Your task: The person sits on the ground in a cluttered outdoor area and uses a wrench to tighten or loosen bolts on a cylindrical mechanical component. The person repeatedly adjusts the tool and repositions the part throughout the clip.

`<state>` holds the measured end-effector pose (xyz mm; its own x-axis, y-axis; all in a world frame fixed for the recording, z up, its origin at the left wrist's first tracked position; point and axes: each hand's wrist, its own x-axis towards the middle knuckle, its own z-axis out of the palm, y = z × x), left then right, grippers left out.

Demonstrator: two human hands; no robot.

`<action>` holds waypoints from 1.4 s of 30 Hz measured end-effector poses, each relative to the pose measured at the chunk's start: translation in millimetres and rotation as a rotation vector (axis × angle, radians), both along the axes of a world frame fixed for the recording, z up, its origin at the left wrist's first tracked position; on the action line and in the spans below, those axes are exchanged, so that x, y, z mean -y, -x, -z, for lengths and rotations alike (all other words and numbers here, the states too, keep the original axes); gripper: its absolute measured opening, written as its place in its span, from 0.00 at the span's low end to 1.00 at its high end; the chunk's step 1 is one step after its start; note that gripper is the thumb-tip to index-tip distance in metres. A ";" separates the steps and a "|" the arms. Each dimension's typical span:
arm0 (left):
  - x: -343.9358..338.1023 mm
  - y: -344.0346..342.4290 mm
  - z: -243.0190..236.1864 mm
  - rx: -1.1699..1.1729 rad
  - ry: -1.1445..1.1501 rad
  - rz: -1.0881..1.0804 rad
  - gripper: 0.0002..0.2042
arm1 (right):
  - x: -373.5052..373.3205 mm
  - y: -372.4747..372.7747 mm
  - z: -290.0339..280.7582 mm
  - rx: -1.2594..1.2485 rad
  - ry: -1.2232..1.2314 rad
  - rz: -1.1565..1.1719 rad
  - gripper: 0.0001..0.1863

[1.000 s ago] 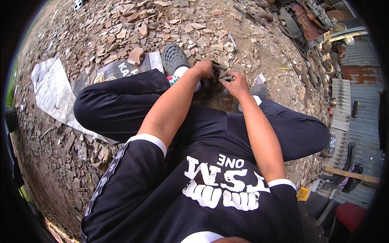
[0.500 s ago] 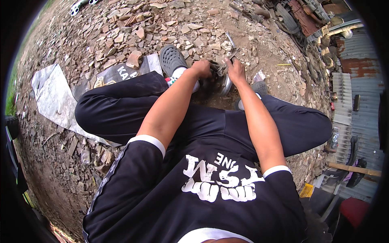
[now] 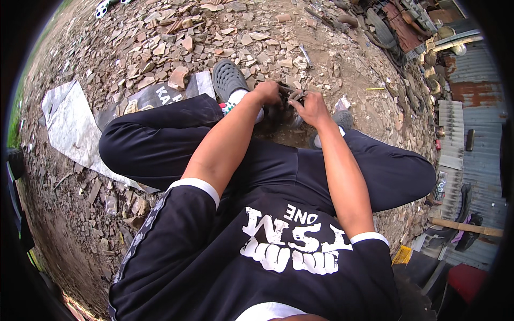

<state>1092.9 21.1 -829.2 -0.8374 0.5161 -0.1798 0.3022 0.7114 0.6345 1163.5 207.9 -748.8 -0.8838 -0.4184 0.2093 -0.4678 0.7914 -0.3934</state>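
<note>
Between my shins, my left hand [image 3: 267, 93] is closed round a dark, greasy-looking metal part [image 3: 288, 91]. My right hand [image 3: 312, 108] is at the part's right side, thumb and fingers pinched together against it. What those fingers hold is too small and dark to tell. Below the part a shiny rounded metal piece [image 3: 296, 122] shows only partly, with dark shadow around it. A silver wrench [image 3: 306, 56] lies on the dirt just beyond my hands. The exact kind of the dark part cannot be made out.
My grey clogs [image 3: 229, 79] flank the work spot. Broken tile pieces [image 3: 178, 77] cover the ground. A white sheet [image 3: 75, 128] and a dark printed sheet [image 3: 144, 100] lie to the left. Scrap and a tire [image 3: 379, 27] sit far right, beside corrugated metal sheeting [image 3: 482, 134].
My right hand has shifted slightly down and its fingers have turned in toward the dark part. The thin shiny tip above its fingers no longer shows. My left hand has hardly moved.
</note>
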 end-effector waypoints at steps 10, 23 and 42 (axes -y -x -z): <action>0.6 -0.5 -2.8 -0.003 -0.002 0.005 0.33 | 18.2 -11.6 1.3 -0.006 -0.028 -0.050 0.11; 1.1 3.3 11.1 -0.039 -0.001 0.032 0.31 | 1.5 32.5 24.2 0.126 0.044 0.461 0.27; 0.2 3.2 10.2 -0.028 -0.014 0.018 0.31 | 6.6 -11.0 -19.4 0.172 0.026 0.039 0.14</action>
